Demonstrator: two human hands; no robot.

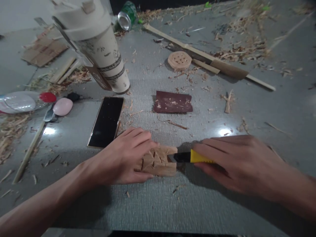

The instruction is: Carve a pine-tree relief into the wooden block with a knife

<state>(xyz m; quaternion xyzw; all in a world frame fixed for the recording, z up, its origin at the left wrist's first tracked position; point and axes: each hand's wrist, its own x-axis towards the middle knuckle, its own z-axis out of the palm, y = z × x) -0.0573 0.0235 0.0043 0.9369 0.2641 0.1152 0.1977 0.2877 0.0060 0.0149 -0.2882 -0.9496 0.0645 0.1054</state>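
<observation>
My left hand (125,156) is closed around the left end of a carved wooden piece (160,161), pressing it against the grey table. Cut marks cross the top of the piece, and its right end has a notch. In my right hand (229,164) is a yellow and black utility knife (197,156). The knife's black front end points left into the notch; its blade is mostly hidden there. Behind the wooden piece lies a strip of dark red sandpaper (172,102), dusted with shavings.
A phone (107,120) and a tall tumbler (106,56) stand or lie at left, near a bottle (22,102) and a pink egg-shaped thing (63,106). Farther back are a round wooden disc with holes (179,60), long sticks (177,41), a green can (127,16) and scattered shavings.
</observation>
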